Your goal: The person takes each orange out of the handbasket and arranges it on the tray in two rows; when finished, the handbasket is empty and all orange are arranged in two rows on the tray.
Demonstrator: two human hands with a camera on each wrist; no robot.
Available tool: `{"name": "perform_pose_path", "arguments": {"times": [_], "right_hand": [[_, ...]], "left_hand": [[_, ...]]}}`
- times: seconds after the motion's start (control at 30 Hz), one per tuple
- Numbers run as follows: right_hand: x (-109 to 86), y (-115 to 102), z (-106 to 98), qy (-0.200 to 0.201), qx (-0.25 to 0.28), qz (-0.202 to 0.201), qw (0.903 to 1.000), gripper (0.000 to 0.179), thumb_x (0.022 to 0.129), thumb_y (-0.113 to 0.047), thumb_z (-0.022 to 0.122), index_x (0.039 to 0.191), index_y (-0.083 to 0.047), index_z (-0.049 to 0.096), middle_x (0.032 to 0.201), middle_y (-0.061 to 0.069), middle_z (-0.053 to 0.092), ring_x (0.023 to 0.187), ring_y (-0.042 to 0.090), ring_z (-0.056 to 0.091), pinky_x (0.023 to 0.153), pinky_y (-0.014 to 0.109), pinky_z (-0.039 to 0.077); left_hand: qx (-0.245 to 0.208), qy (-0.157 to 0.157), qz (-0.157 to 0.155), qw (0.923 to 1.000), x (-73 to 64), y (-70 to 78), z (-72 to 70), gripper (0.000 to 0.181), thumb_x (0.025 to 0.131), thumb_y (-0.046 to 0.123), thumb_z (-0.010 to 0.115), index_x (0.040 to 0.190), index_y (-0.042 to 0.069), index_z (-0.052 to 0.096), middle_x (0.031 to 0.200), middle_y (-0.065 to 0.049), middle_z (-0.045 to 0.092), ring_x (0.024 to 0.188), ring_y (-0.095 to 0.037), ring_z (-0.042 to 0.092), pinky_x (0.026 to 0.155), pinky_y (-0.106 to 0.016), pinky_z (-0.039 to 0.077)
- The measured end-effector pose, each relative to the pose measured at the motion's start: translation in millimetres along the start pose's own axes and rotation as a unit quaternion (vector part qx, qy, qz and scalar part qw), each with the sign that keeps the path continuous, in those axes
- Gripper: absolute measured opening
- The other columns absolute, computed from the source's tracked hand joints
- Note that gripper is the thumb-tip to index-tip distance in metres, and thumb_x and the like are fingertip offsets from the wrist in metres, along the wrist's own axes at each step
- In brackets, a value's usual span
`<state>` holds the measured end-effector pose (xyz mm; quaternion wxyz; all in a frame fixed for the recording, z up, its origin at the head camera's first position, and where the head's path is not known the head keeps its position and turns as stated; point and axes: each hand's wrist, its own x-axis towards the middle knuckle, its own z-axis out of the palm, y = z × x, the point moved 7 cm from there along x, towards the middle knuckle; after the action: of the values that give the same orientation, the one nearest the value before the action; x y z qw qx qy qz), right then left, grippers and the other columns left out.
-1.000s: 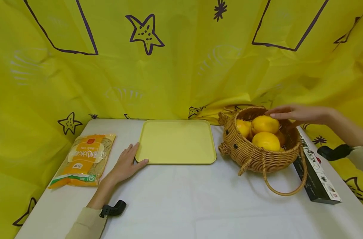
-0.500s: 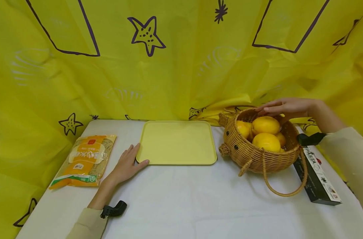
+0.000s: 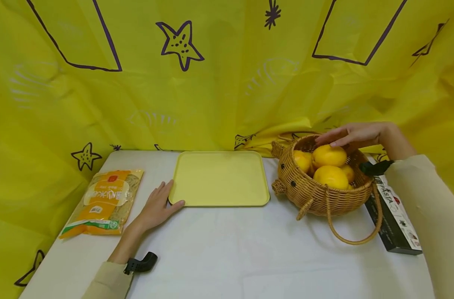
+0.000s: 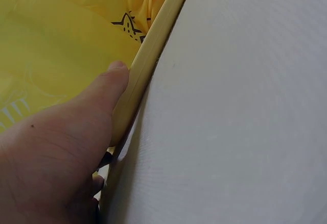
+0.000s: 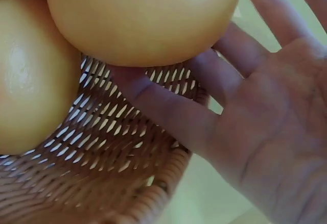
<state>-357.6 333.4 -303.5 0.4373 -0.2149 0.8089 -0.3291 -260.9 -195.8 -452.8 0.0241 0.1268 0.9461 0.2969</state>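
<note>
My left hand (image 3: 156,208) rests at the near left corner of a pale yellow tray (image 3: 219,178), thumb along the front edge and fingers straight along the left side. In the left wrist view, the thumb (image 4: 115,76) lies against the tray's rim (image 4: 145,60). My right hand (image 3: 355,135) reaches over the back of a pig-shaped wicker basket (image 3: 324,199) holding several smooth yellow lemon-like fruits. Its fingers are extended and spread around the uppermost fruit (image 3: 329,156). In the right wrist view, the thumb (image 5: 168,109) meets the underside of that fruit (image 5: 143,20); other fingertips are partly hidden behind it.
An orange bag of dry noodles (image 3: 103,201) lies at the left of the white-covered table (image 3: 212,253). A black and white pasta box (image 3: 393,220) lies right of the basket, partly under the right sleeve. A basket handle (image 3: 355,242) droops forward. A yellow patterned curtain (image 3: 212,91) hangs behind.
My right hand has moved left and a little up, farther over the basket, its forearm swinging in over the pasta box. My left hand has stayed at the tray's corner.
</note>
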Motion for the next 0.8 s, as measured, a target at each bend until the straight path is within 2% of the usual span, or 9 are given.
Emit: {"name": "perform_pose_path", "arguments": {"times": [0.1,0.3,0.37,0.53,0.6,0.8], "right_hand": [[-1.1,5.4,1.0,0.005,-0.008,0.007,0.9999,0.055,0.104,-0.015,0.042,0.154,-0.004,0.022,0.151,-0.013,0.031,0.123,-0.011,0.047,0.1,0.019,0.046],[-1.9,10.0,1.9,0.018,-0.02,0.011,0.9996,0.06,0.103,-0.016,0.045,0.155,-0.004,0.017,0.135,-0.018,0.043,0.121,-0.002,0.052,0.1,0.022,0.047],[-0.1,10.2,1.8,0.021,-0.027,0.015,0.9993,0.06,0.103,-0.017,0.045,0.155,-0.004,0.018,0.136,-0.016,0.044,0.12,-0.002,0.052,0.099,0.021,0.047],[4.3,8.8,3.6,0.014,-0.027,0.019,0.9994,0.06,0.103,-0.018,0.045,0.155,-0.005,0.019,0.152,0.012,0.034,0.121,-0.001,0.052,0.099,0.022,0.048],[4.8,8.4,5.0,0.007,-0.016,0.021,0.9996,0.059,0.103,-0.018,0.045,0.155,-0.005,0.019,0.151,0.015,0.033,0.121,0.002,0.053,0.099,0.025,0.049],[5.6,9.5,10.6,-0.005,0.037,0.033,0.9988,0.059,0.103,-0.016,0.045,0.155,-0.008,0.018,0.135,0.005,0.046,0.119,0.017,0.057,0.098,0.037,0.052]], "left_hand": [[0.002,-0.003,-0.002,1.0,-0.2,0.4,1.7,0.092,0.093,0.053,0.056,0.154,0.0,0.015,0.16,-0.024,0.019,0.15,-0.043,0.01,0.121,-0.06,0.007],[0.002,0.001,-0.005,1.0,-2.1,1.7,-0.4,0.091,0.092,0.053,0.057,0.155,0.001,0.016,0.16,-0.023,0.019,0.149,-0.044,0.01,0.121,-0.06,0.008],[0.004,0.001,-0.004,1.0,-2.8,1.8,-1.2,0.091,0.093,0.053,0.057,0.154,0.0,0.016,0.16,-0.024,0.02,0.149,-0.044,0.01,0.121,-0.06,0.008],[0.004,0.001,-0.004,1.0,-3.6,2.0,-2.0,0.09,0.093,0.052,0.056,0.154,0.0,0.016,0.16,-0.024,0.02,0.149,-0.044,0.01,0.12,-0.061,0.007],[0.005,0.003,-0.002,1.0,-3.6,2.4,-2.2,0.09,0.093,0.052,0.056,0.154,0.0,0.016,0.16,-0.024,0.02,0.149,-0.044,0.01,0.12,-0.061,0.008],[0.002,0.003,-0.003,1.0,-3.6,2.7,-1.1,0.091,0.092,0.053,0.057,0.155,0.001,0.016,0.16,-0.024,0.02,0.149,-0.044,0.011,0.119,-0.064,0.01]]}}
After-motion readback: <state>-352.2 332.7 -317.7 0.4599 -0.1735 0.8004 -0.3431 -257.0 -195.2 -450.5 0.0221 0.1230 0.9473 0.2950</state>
